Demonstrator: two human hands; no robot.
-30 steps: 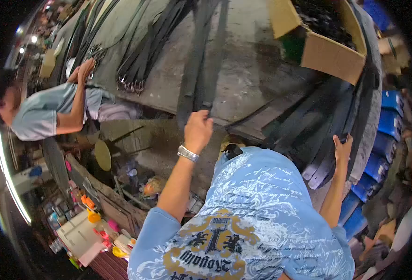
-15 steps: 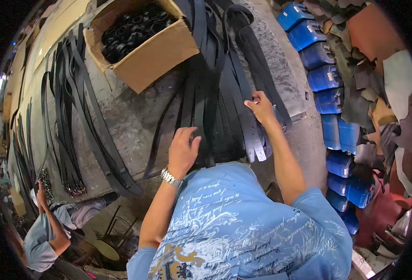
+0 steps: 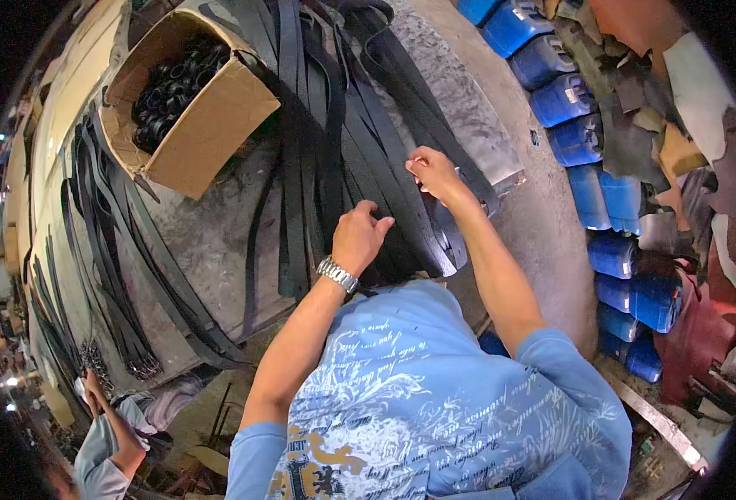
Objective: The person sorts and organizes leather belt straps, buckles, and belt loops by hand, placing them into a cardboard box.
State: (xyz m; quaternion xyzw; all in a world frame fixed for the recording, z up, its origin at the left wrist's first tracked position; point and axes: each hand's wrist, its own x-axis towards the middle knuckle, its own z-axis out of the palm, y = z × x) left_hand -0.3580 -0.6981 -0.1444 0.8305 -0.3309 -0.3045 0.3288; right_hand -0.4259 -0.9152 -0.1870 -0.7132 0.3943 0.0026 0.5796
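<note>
A thick row of long black belt straps [image 3: 368, 158] lies on the table in front of me, their ends near my body. My left hand [image 3: 361, 237], below a metal wristwatch [image 3: 337, 274], is over the straps with thumb and fingers apart; I see nothing in it. Up and to the right, my right hand [image 3: 436, 177] is closed above the straps, fingertips pressed together. A small pale spot shows at its fingers, too small to name. Whether either hand touches a strap is hard to see.
An open cardboard box [image 3: 218, 125] full of black loops stands on the table, left of the straps. More black straps [image 3: 105, 217] with metal ends lie farther left. Another person [image 3: 114, 433] is at lower left. Blue jerrycans [image 3: 564, 100] and leather pieces [image 3: 701, 83] line the right side.
My view has shifted, so the box and straps appear farther left. My left hand has moved right and forward, closer to my right hand, which stays closed.
</note>
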